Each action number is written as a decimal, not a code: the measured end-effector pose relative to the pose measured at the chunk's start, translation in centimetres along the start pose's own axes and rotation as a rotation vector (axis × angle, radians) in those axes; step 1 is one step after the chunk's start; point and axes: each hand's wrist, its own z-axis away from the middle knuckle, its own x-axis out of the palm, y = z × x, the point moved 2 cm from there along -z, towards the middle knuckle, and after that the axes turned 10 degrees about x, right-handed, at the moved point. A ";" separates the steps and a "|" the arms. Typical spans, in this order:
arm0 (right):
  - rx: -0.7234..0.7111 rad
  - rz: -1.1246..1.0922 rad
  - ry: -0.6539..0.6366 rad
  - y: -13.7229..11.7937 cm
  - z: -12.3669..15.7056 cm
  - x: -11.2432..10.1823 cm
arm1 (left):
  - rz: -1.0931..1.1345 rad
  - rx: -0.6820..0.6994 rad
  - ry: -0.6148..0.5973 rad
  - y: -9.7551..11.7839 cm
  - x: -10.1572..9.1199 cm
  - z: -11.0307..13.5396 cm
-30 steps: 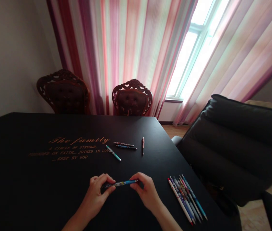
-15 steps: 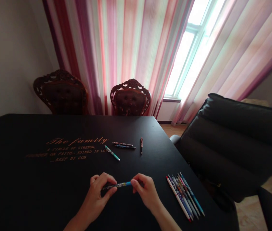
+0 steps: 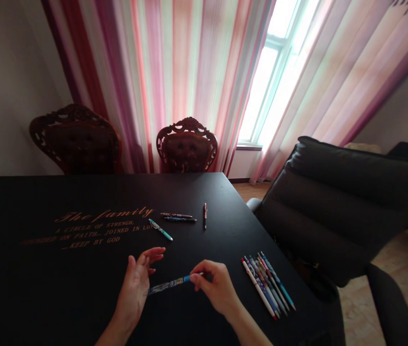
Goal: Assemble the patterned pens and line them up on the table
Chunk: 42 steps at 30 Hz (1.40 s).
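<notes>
Pinched between the fingers of my right hand (image 3: 215,284) is a patterned pen (image 3: 169,285) with a blue end. It is held above the black table (image 3: 92,278), its other end pointing left. My left hand (image 3: 135,288) is open, palm turned toward the pen and fingers spread, and the pen's far end lies close to that palm; whether they touch I cannot tell. Beyond the hands lie a teal pen (image 3: 160,229), a dark blue pen (image 3: 180,219), a dark patterned pen (image 3: 176,215) and a reddish-brown pen (image 3: 205,216).
To the right, a row of several pens (image 3: 268,286) lies side by side near the table's right edge. A black padded chair (image 3: 341,206) stands past that edge. Two carved chairs (image 3: 187,146) are at the far side, before striped curtains (image 3: 175,72).
My left hand has let go of the pen and opened, turning its palm inward. My right hand still holds the pen by its blue end. The view has shifted slightly right.
</notes>
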 end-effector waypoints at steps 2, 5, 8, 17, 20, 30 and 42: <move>-0.013 -0.023 0.035 0.3 0.1 -0.9 | 0.015 -0.017 -0.001 -0.2 -0.5 -0.2; -0.026 -0.035 0.269 2.1 0.9 -4.3 | 0.015 -0.048 0.031 -0.7 -1.9 -0.3; 0.037 0.029 0.715 5.6 3.2 -10.3 | 0.044 -0.102 0.104 -1.7 -3.7 -0.5; 0.327 0.488 1.048 13.7 9.8 -19.2 | -0.038 -0.078 0.128 -3.6 -4.7 -0.8; 0.303 0.605 1.003 14.6 9.9 -19.0 | -0.044 -0.052 0.141 -3.1 -4.4 -0.3; -0.149 0.610 0.707 5.3 1.3 -10.1 | -0.155 0.030 0.146 -3.0 -4.3 0.2; -0.122 0.720 0.170 -0.8 -12.2 8.5 | -0.283 0.126 0.114 -2.2 -3.3 0.8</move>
